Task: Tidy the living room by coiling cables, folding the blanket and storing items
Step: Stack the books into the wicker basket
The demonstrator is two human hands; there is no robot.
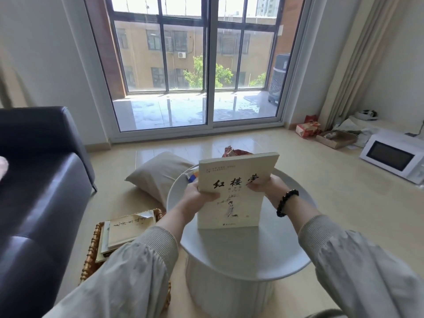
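Observation:
A thick cream book with black brush characters stands upright on the round white side table. My left hand grips its left edge and my right hand grips its right edge. Left of the table, a wicker basket on the floor holds a stack of cream books. Small items lie on the table behind the book, mostly hidden.
A dark leather sofa fills the left side. A beige pillow lies on the floor beyond the table, a red patterned thing behind it. A white microwave, cardboard tray and red box sit at right.

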